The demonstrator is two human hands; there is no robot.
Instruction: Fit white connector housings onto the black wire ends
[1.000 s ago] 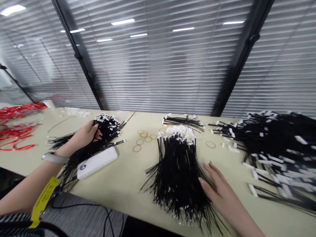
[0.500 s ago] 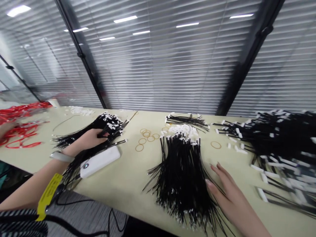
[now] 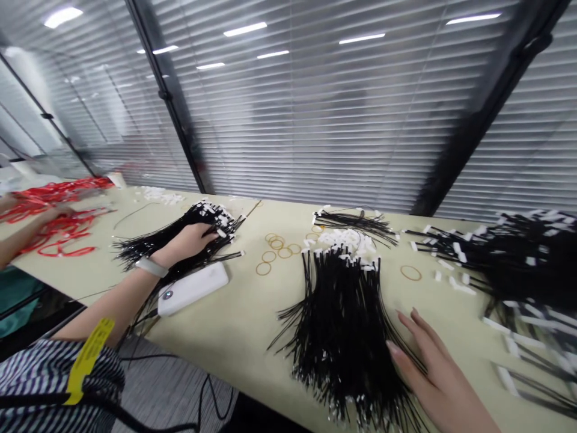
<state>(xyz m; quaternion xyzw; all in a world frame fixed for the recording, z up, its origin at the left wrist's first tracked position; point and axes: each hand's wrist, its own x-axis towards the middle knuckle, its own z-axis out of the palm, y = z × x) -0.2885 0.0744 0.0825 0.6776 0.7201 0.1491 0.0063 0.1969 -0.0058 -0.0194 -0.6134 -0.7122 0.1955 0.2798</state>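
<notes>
My left hand (image 3: 192, 242) lies over the left pile of black wires (image 3: 153, 240), close to its white connector ends, its fingers curled round some of the wires. Part of the grip is hidden among the strands. In front of me a thick bundle of black wires (image 3: 345, 319) is spread out, white connectors at the far end and silvery tips towards me. Beside its right edge is my right hand (image 3: 435, 373), fingers and thumb apart and holding nothing. The thumb is close to the outermost wires; whether it touches them I cannot tell.
A white power bank (image 3: 193, 290) lies below my left forearm. Several rubber bands (image 3: 269, 257) are scattered mid-table. Small wire bundle (image 3: 356, 221) at the back, large wire heap (image 3: 532, 258) at right. Another person's hand (image 3: 58, 211) is among red straps (image 3: 72, 231) at far left.
The view has turned slightly left, so the table's things appear shifted right. My left hand has moved slightly over the left pile. My right hand stays open beside the middle bundle.
</notes>
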